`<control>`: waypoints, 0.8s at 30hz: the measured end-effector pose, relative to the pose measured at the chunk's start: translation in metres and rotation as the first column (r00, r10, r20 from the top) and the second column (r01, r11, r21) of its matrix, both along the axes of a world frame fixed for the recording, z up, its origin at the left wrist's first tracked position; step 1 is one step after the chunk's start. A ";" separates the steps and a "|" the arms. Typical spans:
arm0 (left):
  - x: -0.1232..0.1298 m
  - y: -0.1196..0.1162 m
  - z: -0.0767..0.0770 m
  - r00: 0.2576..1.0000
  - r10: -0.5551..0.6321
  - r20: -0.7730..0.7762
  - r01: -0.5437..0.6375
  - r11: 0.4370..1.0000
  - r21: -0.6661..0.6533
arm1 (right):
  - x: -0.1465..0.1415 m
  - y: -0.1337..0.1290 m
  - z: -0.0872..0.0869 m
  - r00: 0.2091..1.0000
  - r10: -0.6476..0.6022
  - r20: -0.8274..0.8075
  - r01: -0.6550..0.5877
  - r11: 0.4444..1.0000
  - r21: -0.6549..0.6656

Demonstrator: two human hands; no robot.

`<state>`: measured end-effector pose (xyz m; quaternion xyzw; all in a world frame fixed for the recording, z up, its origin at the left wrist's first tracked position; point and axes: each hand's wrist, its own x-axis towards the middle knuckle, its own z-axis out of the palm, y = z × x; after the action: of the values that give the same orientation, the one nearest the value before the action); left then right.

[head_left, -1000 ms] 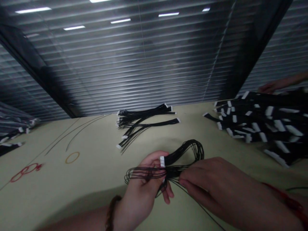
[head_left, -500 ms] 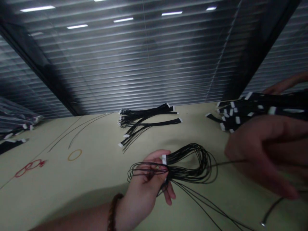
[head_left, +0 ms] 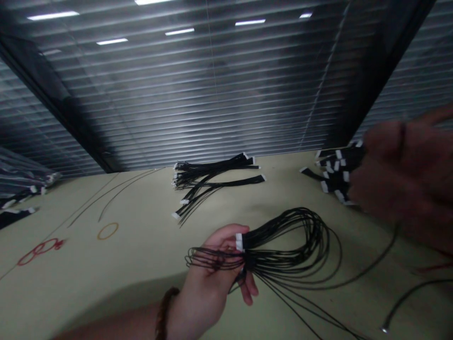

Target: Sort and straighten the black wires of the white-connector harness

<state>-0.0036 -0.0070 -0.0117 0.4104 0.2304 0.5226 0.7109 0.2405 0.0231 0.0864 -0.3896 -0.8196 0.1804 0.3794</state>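
Observation:
My left hand [head_left: 215, 278], with a brown bracelet on the wrist, pinches a bundle of thin black wires [head_left: 293, 257] near a white connector [head_left: 239, 242]. The wires loop out to the right, and shorter loops lie back over the fingers. Several strands trail toward the bottom edge. At the right, my right hand [head_left: 406, 179] is raised and smeared by motion. One black wire from the bundle curves up into it and appears held there, though the fingers are indistinct.
Black cables with white ends lie in a pile [head_left: 212, 177] at the back and in another pile [head_left: 334, 172] at the right. A yellow rubber band [head_left: 108, 231], red loops [head_left: 40, 251] and loose wires lie on the table [head_left: 141, 245] at left. Blinds [head_left: 198, 104] stand behind.
My right hand has moved up, and its wire now hangs in a curve instead of running nearly straight. The bundle's loop has spread wider to the right. My left hand keeps its grip.

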 end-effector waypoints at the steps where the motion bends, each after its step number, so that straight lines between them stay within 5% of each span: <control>1: 0.000 -0.001 0.000 1.000 -0.009 0.012 0.009 1.000 0.013 | -0.011 -0.009 -0.004 0.998 0.053 0.022 -0.052 0.998 -0.044; 3: -0.001 -0.002 -0.001 0.999 -0.036 0.039 0.034 0.998 0.045 | -0.032 -0.023 -0.015 0.979 0.137 0.154 -0.136 0.991 -0.016; 7: -0.001 -0.002 -0.003 0.993 -0.085 0.077 0.078 0.992 0.096 | -0.051 -0.032 -0.036 0.940 0.049 0.337 -0.130 0.966 0.223; 14: 0.004 -0.002 -0.011 0.973 -0.169 0.160 0.136 0.971 0.198 | -0.056 -0.034 -0.048 0.964 0.002 0.267 -0.127 0.883 0.452; 24: 0.001 -0.004 -0.004 0.987 -0.131 0.094 0.114 0.978 0.174 | -0.066 -0.038 -0.043 0.965 -0.026 0.259 -0.111 0.859 0.499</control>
<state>-0.0024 -0.0108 -0.0161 0.4543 0.1223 0.5161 0.7157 0.1749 -0.0151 0.0433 -0.2771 -0.8886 -0.0860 0.3552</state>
